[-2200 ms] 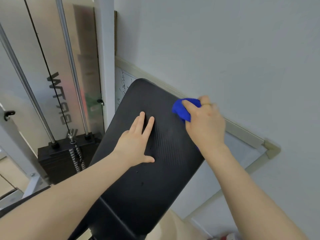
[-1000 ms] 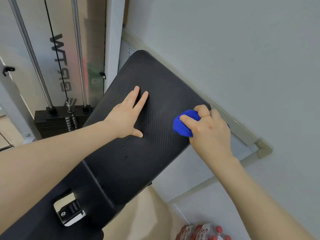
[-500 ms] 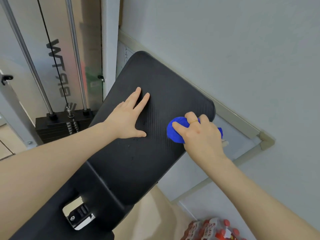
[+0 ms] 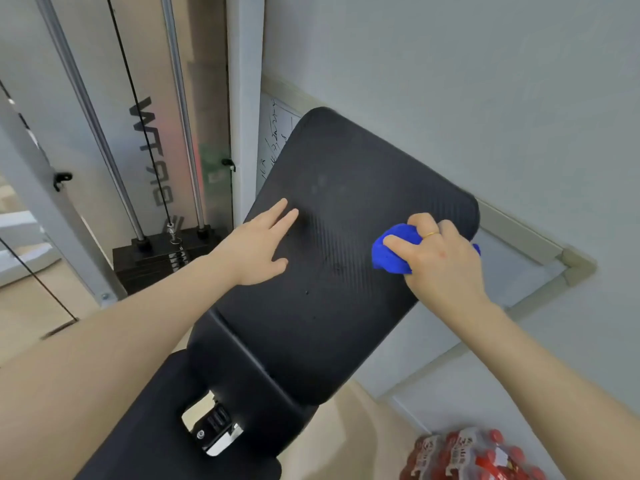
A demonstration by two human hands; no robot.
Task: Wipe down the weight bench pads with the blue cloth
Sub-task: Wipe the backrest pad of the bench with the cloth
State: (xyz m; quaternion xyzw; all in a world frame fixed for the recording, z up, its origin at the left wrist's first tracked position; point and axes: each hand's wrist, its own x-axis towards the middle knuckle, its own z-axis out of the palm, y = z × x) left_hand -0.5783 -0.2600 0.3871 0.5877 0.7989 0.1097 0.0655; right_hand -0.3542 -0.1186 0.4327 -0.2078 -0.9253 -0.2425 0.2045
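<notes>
A pale grey wall (image 4: 467,81) fills the right side of this gym corner, with a framed whiteboard (image 4: 512,271) leaning low against it, and right in front of that stands the padded black back pad of the weight bench (image 4: 329,306), tilted up toward the wall. The crumpled bright blue cloth (image 4: 389,252) sits on the pad's right-hand edge, near its upper corner, bunched into a ball under the right hand (image 4: 440,261); that hand's fingers and thumb are curled round the cloth, pinching it tight against the ribbed surface, a thin gold ring showing on one finger. Balling the cloth like that, I'd judge, gives a firm wad to press with along the rim. The left hand (image 4: 258,247) lies flat on the left half of the same pad, fingers straight and together, holding nothing; it looks placed there to steady the inclined pad against the push of the wiping. A few small specks show on the pad below the hands, so the lower part probably hasn't been reached yet. Lower down, the black seat pad (image 4: 166,427) begins past the chrome hinge bracket (image 4: 214,431). Off to the left rises a cable machine with its black weight stack (image 4: 156,261) and steel guide rods (image 4: 180,116). On the floor at the lower right sits a shrink-wrapped pack of red-capped bottles (image 4: 474,455).
</notes>
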